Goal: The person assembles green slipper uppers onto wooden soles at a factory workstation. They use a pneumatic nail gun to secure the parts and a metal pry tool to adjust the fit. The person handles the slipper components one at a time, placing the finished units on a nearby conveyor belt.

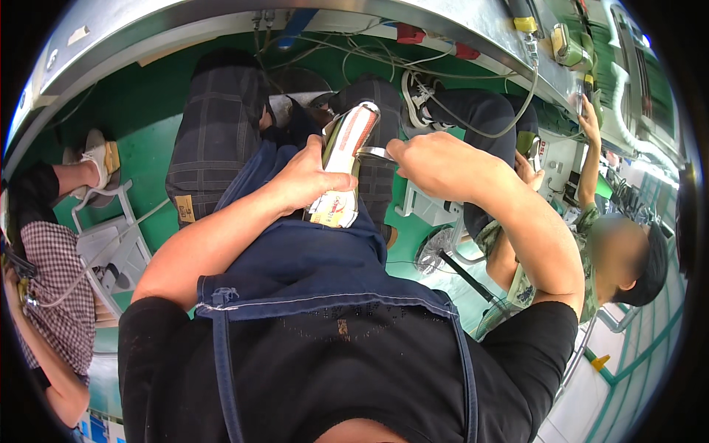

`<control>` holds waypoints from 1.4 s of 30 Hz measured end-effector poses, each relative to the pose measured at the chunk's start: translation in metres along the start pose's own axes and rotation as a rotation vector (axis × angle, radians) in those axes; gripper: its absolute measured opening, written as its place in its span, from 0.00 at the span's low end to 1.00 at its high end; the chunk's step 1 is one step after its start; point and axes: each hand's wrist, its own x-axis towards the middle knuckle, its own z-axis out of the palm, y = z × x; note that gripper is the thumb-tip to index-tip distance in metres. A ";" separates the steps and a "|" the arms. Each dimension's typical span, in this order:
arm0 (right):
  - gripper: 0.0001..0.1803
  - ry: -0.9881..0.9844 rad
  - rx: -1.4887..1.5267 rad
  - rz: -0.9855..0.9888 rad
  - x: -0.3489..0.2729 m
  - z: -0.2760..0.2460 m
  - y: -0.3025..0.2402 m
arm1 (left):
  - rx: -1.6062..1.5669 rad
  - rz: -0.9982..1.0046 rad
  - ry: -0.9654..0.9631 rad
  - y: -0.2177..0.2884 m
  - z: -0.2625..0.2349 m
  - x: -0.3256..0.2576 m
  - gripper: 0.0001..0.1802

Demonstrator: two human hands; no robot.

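Above my aproned lap is a long, narrow piece (346,151) with a pale face, red print and a greenish side; its exact kind is unclear. My left hand (306,177) is closed around its lower left side, thumb lying across the face. The piece tilts, its far end leaning right. My right hand (436,164) is closed on a small shiny curved metal tool (375,153), which reaches to the right edge of the long piece. Whether the tool touches it, I cannot tell. The tool's grip is hidden in my fingers.
A metal-edged workbench (185,18) curves across the far side, with cables (369,48) hanging below. A person in a cap (642,258) works at the right, and another in a checked garment (55,251) sits left, near a grey stool (111,236). A fan (437,251) stands right of my lap.
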 end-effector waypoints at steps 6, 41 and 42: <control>0.12 0.155 -0.291 -0.098 0.000 0.012 -0.010 | -0.119 -0.053 -0.065 0.004 -0.005 0.000 0.54; 0.47 0.810 0.423 0.161 0.022 0.116 -0.027 | 0.477 -0.159 -0.156 0.075 -0.008 0.021 0.31; 0.46 0.906 0.446 0.113 0.024 0.118 -0.026 | 0.497 -0.169 -0.146 0.079 -0.007 0.020 0.31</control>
